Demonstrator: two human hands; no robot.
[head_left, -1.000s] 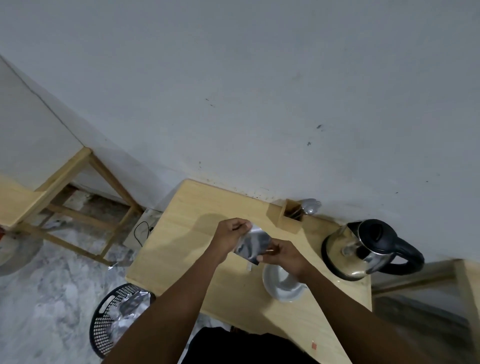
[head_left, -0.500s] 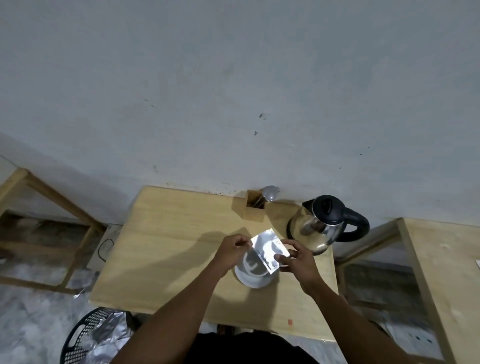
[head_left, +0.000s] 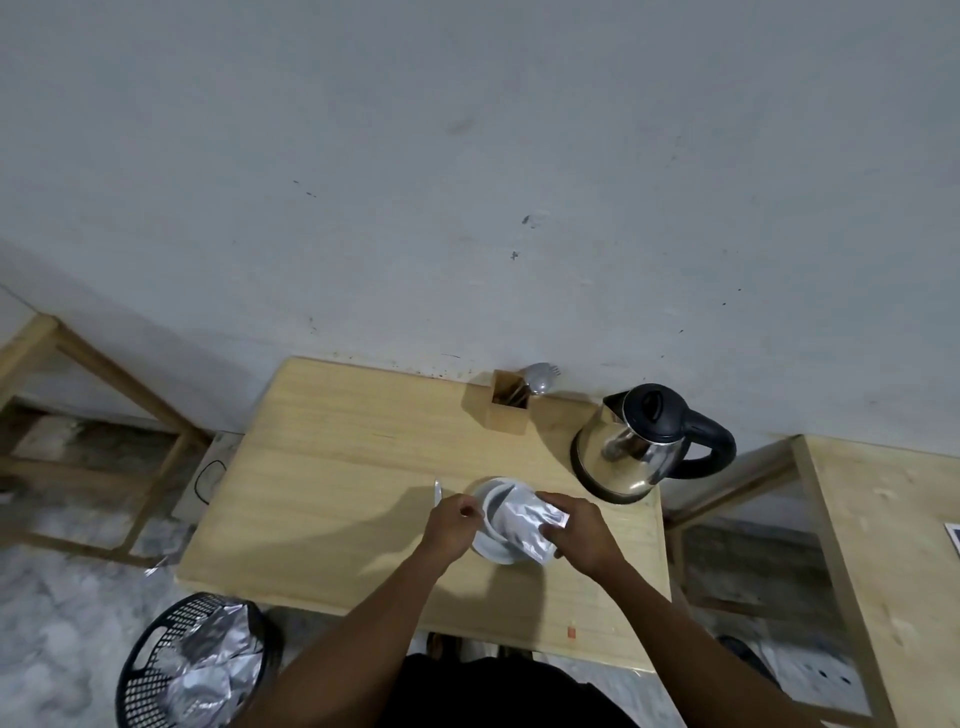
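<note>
A: Widest first: a pale wooden surface (head_left: 337, 467) sat against the wall. A black mesh basket (head_left: 148, 644) of crumpled foil stood on the floor by its near left corner.

B: And a steel kettle (head_left: 636, 452) stood at the back right of that surface, apart from both hands.

A: Right. Just in front of the kettle rested a white bowl (head_left: 488, 548), and the foil pouch (head_left: 522, 525) was over it, tilted. Whether it touched the rim, I couldn't tell.

B: Who had the pouch?

A: The right hand (head_left: 579, 525) did, with its fingers (head_left: 558, 506) curled round the pouch's right edge. The left hand (head_left: 451, 527) was just beside the bowl's left rim, its fingers closed narrow on a thin silver strip (head_left: 438, 491) that poked up from them.

B: I'd call the opening step done, then. That strip looked like the torn-off top.

A: Agreed, and emptying the pouch looked like the step in hand. Whether anything had left it, I couldn't say.

B: Next move?

A: Tip the open end lower over the bowl's middle and squeeze gently, with the mouth inside the rim. The strip would want dropping, probably into that basket.
</note>
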